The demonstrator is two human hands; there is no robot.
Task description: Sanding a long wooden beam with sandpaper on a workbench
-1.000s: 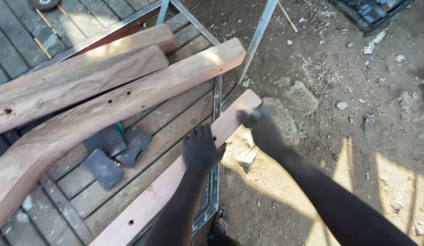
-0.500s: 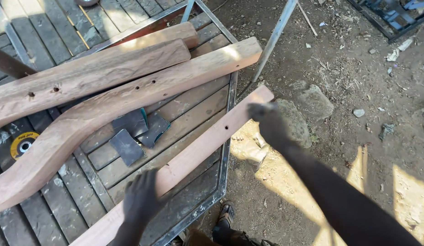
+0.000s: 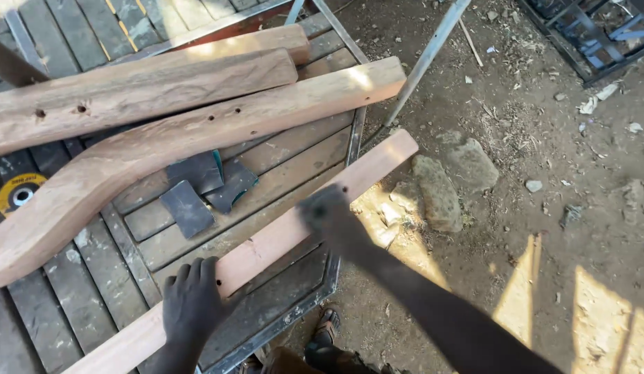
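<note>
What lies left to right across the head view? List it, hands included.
Yellow grinding disc → left hand → dark sandpaper pieces → right hand → large flat stones → dark metal frame at top right.

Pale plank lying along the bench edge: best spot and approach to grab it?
Grip the pale plank at two spread points along its length, from above, fingers wrapping its long edges. It is long, narrow and flat, lies diagonally on the slatted bench, and its far end overhangs the ground. The left hand and right hand already rest that way.
</note>
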